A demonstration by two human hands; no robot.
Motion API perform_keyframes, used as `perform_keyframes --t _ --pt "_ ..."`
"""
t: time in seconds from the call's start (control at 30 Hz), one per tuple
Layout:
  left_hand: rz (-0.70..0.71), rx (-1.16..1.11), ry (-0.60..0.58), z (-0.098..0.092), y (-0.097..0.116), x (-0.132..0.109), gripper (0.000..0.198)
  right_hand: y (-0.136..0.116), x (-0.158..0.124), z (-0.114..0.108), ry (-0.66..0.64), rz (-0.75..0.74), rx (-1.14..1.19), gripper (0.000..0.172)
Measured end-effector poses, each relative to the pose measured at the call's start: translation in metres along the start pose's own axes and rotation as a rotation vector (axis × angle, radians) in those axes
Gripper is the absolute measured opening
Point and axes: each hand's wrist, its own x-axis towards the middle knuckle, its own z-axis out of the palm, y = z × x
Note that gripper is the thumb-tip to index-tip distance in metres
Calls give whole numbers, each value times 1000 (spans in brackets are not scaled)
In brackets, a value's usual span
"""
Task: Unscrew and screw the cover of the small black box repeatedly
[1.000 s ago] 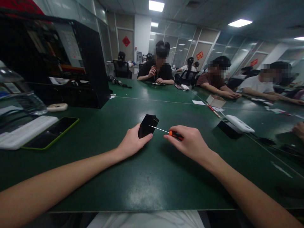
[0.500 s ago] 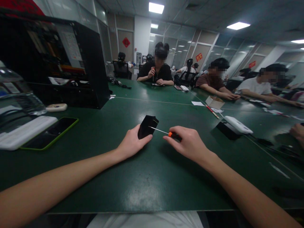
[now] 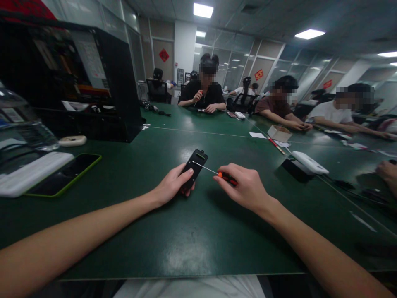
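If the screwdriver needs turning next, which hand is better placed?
Probably the right hand: the screwdriver is in its grip, pointing at the black device. The left hand is occupied holding that device.

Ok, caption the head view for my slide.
Left hand grips a black device; right hand points a screwdriver at it.

At near left, a flat, black, green-edged phone (image 3: 66, 174) is laid beside a long white block (image 3: 34, 173); at far right, a small beige box (image 3: 279, 134) is seen.
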Motion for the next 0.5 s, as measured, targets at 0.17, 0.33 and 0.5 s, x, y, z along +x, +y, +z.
perform_keyframes --t 0.17,0.33,0.5 --pt "-19 -75 38 -3 -5 3 42 5 -1 2 -2 17 -8 20" --pt "-42 -121 50 -4 -6 4 41 8 -1 4 -2 28 0 22" --pt "-50 -148 46 -6 -4 4 42 6 -1 3 -10 33 -3 22"
